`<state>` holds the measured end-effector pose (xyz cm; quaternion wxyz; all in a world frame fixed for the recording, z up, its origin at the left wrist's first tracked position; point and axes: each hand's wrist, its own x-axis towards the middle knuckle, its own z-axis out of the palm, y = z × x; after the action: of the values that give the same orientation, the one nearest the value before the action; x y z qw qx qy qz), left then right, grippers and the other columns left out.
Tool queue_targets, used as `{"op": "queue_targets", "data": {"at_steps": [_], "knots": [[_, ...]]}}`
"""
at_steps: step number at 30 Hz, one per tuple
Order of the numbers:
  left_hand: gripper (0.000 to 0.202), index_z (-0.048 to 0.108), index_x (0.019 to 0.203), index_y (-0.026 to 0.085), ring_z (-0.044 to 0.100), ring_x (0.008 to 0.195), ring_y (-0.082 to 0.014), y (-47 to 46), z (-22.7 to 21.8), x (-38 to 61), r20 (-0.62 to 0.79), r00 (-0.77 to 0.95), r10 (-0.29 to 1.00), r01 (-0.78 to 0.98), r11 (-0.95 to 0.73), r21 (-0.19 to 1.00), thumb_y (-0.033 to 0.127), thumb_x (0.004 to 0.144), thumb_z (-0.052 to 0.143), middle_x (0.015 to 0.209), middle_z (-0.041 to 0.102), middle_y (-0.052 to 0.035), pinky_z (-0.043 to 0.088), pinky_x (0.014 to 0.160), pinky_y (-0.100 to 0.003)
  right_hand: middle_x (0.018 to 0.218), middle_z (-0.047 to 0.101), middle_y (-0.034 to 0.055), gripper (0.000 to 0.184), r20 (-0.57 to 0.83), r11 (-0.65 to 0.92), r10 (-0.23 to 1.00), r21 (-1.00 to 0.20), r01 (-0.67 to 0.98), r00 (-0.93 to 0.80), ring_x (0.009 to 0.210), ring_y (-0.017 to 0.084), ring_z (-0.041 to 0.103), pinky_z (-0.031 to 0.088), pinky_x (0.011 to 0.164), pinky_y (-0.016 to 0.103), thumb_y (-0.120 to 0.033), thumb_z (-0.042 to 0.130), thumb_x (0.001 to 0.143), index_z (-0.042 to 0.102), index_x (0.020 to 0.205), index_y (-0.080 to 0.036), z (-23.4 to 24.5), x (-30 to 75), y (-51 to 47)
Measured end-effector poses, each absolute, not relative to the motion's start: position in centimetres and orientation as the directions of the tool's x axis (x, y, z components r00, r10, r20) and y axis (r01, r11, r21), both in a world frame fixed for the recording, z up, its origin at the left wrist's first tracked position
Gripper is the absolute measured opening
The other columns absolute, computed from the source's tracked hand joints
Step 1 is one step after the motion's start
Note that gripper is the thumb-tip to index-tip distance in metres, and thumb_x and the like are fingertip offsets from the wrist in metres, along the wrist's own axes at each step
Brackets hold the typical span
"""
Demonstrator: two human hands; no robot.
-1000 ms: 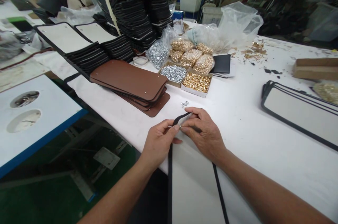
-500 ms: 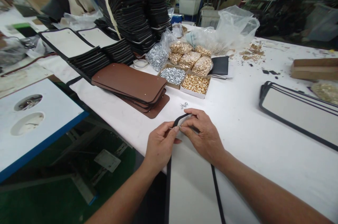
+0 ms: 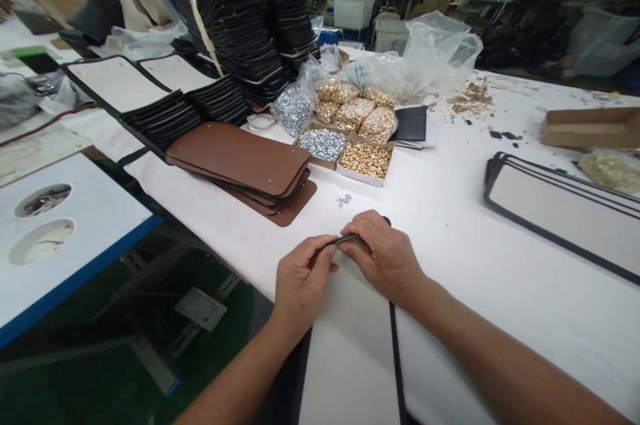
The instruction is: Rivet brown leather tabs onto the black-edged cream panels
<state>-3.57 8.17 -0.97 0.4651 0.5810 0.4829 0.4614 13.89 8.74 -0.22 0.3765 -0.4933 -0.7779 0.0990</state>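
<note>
The left hand (image 3: pixel 303 281) and right hand (image 3: pixel 387 255) grip the far end of the pale panel (image 3: pixel 350 351) at the edge of the tabletop (image 3: pixel 450 245), holding it bent upward, probably to reach both faces; silver studs (image 3: pixel 344 200) lie just beyond, within reach; whether either grip also encloses a stud cannot be told

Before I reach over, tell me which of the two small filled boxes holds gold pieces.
The right-hand box, as the camera sees them: it holds gold pieces, while the left-hand box holds silver pieces.
</note>
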Motion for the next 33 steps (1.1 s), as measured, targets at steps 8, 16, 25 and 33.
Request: {"op": "queue_targets", "data": {"at_steps": [8, 16, 25, 33], "knots": [[0.014, 0.077, 0.100, 0.024, 0.071, 0.081, -0.0166, 8.0, -1.1, -3.6, 0.057, 0.078, 0.995, 0.105, -0.065, 0.992, 0.032, 0.093, 0.068, 0.092, 0.074, 0.0015, 0.067, 0.074, -0.028, 0.092, 0.071, 0.0037, 0.015, 0.451, 0.475, 0.853, -0.467, 0.745, -0.261, 0.086, 0.017, 0.068, 0.045, 0.065, 0.027, -0.030, 0.053, 0.104, 0.065, 0.102, -0.022, -0.3, 13.8, 8.3], [0.014, 0.078, 0.101, 0.026, 0.072, 0.083, -0.0167, 7.9, -1.1, -3.8, 0.089, 0.097, 0.991, 0.157, -0.104, 0.982, 0.031, 0.094, 0.068, 0.094, 0.075, 0.0021, 0.067, 0.077, -0.028, 0.088, 0.068, 0.0032, 0.021, 0.462, 0.433, 0.855, -0.384, 0.815, -0.236, 0.076, 0.017, 0.065, 0.034, 0.056, 0.029, -0.033, 0.050, 0.105, 0.066, 0.100, -0.021, -0.6, 13.5, 8.1], [0.017, 0.078, 0.103, 0.025, 0.072, 0.083, -0.0180, 7.9, -1.3, -3.9, 0.095, 0.123, 0.988, 0.209, -0.120, 0.971, 0.034, 0.094, 0.067, 0.097, 0.076, -0.0005, 0.066, 0.075, -0.028, 0.094, 0.070, 0.0031, 0.017, 0.330, 0.410, 0.907, -0.541, 0.735, -0.263, 0.088, 0.018, 0.067, 0.046, 0.072, 0.028, -0.030, 0.052, 0.103, 0.068, 0.100, -0.022, 0.1, 14.1, 8.5], [0.025, 0.077, 0.102, 0.021, 0.071, 0.071, -0.0157, 8.3, -1.5, -3.9, -0.019, 0.085, 0.996, 0.241, -0.002, 0.971, 0.039, 0.085, 0.077, 0.087, 0.077, -0.0001, 0.060, 0.069, -0.025, 0.099, 0.070, 0.0055, 0.017, 0.275, 0.479, 0.876, -0.589, 0.651, -0.396, 0.092, 0.018, 0.068, 0.051, 0.084, 0.030, -0.025, 0.052, 0.103, 0.067, 0.106, -0.020, 0.5, 15.5, 9.2]]}}
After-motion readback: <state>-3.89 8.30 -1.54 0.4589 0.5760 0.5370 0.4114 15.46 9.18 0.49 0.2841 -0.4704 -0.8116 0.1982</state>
